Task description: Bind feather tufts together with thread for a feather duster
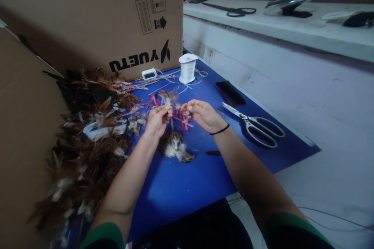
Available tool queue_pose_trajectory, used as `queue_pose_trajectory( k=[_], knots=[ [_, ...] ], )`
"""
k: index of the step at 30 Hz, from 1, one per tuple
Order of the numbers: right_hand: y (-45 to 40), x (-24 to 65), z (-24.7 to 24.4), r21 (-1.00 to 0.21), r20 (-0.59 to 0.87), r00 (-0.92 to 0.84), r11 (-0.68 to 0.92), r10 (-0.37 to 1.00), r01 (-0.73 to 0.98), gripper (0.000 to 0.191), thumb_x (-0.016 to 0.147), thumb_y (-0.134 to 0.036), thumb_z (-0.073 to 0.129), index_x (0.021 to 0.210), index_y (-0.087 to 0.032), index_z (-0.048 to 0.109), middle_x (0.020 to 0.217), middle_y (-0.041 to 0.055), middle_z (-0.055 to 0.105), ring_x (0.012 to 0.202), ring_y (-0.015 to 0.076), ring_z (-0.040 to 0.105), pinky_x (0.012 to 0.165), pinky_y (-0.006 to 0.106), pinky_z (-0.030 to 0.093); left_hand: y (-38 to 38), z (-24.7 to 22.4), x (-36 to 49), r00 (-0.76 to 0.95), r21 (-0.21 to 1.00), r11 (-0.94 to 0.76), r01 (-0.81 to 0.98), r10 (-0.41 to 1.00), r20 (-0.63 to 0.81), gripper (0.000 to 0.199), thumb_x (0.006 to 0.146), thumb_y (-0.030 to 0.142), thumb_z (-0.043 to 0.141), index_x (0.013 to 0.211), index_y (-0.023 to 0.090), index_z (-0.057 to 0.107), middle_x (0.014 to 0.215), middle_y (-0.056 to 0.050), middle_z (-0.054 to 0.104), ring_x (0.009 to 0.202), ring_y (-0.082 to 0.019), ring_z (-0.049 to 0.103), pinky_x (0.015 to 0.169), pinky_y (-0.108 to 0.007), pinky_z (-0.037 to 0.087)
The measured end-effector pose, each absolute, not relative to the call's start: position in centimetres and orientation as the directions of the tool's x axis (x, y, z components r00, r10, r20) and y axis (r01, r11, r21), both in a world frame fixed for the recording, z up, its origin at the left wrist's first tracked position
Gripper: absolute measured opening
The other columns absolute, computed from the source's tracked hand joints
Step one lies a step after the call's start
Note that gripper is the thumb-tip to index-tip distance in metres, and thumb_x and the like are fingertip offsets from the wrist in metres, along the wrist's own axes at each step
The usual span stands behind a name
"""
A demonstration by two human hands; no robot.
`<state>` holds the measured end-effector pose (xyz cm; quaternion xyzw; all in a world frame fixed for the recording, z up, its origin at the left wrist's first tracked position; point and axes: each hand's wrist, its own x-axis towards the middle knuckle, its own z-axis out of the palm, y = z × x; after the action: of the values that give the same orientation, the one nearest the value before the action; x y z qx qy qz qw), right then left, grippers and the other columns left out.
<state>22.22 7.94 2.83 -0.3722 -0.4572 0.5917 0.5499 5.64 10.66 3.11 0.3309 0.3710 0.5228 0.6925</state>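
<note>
Blue desk (181, 186) carries scissors (254, 124) and a thread spool (187, 68); above it, left hand (157, 120) and right hand (201, 113) pinch a feather bundle (171, 101) with red strips between them.

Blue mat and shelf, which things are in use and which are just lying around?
In use: left hand, right hand, feather bundle, red strips, feather pile.
Lying about: scissors, thread spool, phone, black scissors.

We are seeing open tabletop (181, 186) near us; a feather pile (87, 140) is crowding the left, scissors (254, 124) lying right.
</note>
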Motion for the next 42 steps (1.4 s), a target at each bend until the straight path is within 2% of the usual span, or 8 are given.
queue_pose_trajectory(
  k=[9, 15, 22, 27, 30, 34, 38, 42],
  knots=[
    [9.3, 26.7, 3.0, -0.833, -0.003, 0.185, 0.1, 0.983, -0.544, 0.01, 0.074, -0.024, 0.059, 0.076, -0.02, 0.051, 0.094, 0.0058, 0.068, 0.081, 0.0154, 0.064, 0.055, 0.024, 0.048, 12.3, 4.7, 3.3, 0.02, 0.758, 0.16, -0.632, 0.981, -0.191, 0.011, 0.071, 0.002, 0.058, 0.063, 0.009, 0.059, 0.055, 0.0, 0.055, 0.046, -0.002, 0.05, 0.047, -0.009, 0.043],
    [10.4, 30.0, 2.6, -0.666, -0.065, 0.499, 0.335, 0.864, -0.666, 0.009, 0.079, -0.019, 0.055, 0.075, -0.018, 0.047, 0.089, 0.0041, 0.065, 0.09, 0.0153, 0.065, 0.063, 0.022, 0.054, 13.3, 6.3, 1.1, -0.084, 0.682, 0.077, -0.728, 0.976, -0.199, 0.019, 0.08, -0.002, 0.047, 0.065, 0.007, 0.056, 0.058, -0.001, 0.056, 0.048, -0.001, 0.05, 0.049, -0.007, 0.044],
    [10.3, 32.6, 2.6, -0.687, -0.023, 0.838, 0.6, 0.546, -0.41, 0.008, 0.084, -0.012, 0.04, 0.079, -0.018, 0.043, 0.086, 0.004, 0.061, 0.083, 0.0135, 0.067, 0.079, 0.031, 0.054, 14.1, 7.5, -1.9, -0.163, 0.634, -0.02, -0.773, 0.972, -0.167, 0.02, 0.08, -0.003, 0.044, 0.066, 0.008, 0.054, 0.059, 0.0, 0.055, 0.05, 0.0, 0.05, 0.049, -0.005, 0.045],
    [11.2, 34.8, 1.2, -0.845, 0.073, 0.965, 0.529, 0.251, -0.074, 0.014, 0.081, -0.007, 0.037, 0.08, -0.021, 0.038, 0.088, 0.0028, 0.058, 0.083, 0.0113, 0.064, 0.083, 0.032, 0.051, 14.0, 8.3, -2.9, -0.222, 0.606, -0.079, -0.792, 0.961, -0.163, 0.023, 0.081, -0.005, 0.04, 0.066, 0.008, 0.053, 0.06, 0.0, 0.054, 0.051, 0.0, 0.051, 0.05, -0.004, 0.044],
    [11.1, 34.9, 0.5, -0.929, 0.344, 0.895, 0.244, 0.284, 0.279, 0.017, 0.072, -0.007, 0.051, 0.08, -0.02, 0.045, 0.089, 0.0052, 0.056, 0.084, 0.0154, 0.06, 0.081, 0.034, 0.05, 13.8, 8.3, -2.6, -0.226, 0.627, -0.084, -0.774, 0.962, -0.151, 0.022, 0.081, -0.004, 0.043, 0.065, 0.008, 0.054, 0.06, -0.001, 0.055, 0.052, 0.0, 0.051, 0.051, -0.005, 0.044],
    [9.6, 32.6, 1.3, -0.712, 0.638, 0.612, 0.054, 0.468, 0.7, 0.028, 0.066, -0.007, 0.059, 0.092, -0.017, 0.055, 0.117, 0.0135, 0.048, 0.088, 0.0184, 0.057, 0.081, 0.038, 0.048, 13.4, 7.6, -1.3, -0.194, 0.692, -0.069, -0.718, 0.975, -0.105, 0.018, 0.077, -0.003, 0.049, 0.064, 0.007, 0.057, 0.06, -0.002, 0.057, 0.051, -0.001, 0.052, 0.05, -0.007, 0.044],
    [8.2, 29.1, 3.2, -0.579, 0.738, 0.459, 0.116, 0.495, 0.807, 0.023, 0.078, -0.013, 0.051, 0.099, -0.019, 0.059, 0.116, 0.0136, 0.052, 0.087, 0.0194, 0.059, 0.077, 0.037, 0.049, 12.7, 6.7, 0.8, -0.118, 0.76, -0.033, -0.649, 0.991, -0.058, 0.014, 0.072, -0.002, 0.054, 0.062, 0.006, 0.06, 0.059, -0.002, 0.058, 0.049, -0.002, 0.052, 0.049, -0.01, 0.043],
    [7.6, 24.7, 3.8, -0.52, 0.783, 0.215, 0.425, 0.583, 0.741, 0.021, 0.081, -0.019, 0.053, 0.101, -0.02, 0.06, 0.113, 0.0106, 0.059, 0.099, 0.02, 0.057, 0.079, 0.034, 0.05, 11.7, 5.7, 3.0, 0.0, 0.801, 0.068, -0.594, 0.996, -0.084, 0.01, 0.068, 0.002, 0.06, 0.06, 0.009, 0.06, 0.055, -0.001, 0.058, 0.048, -0.004, 0.052, 0.048, -0.012, 0.043]
  ],
)
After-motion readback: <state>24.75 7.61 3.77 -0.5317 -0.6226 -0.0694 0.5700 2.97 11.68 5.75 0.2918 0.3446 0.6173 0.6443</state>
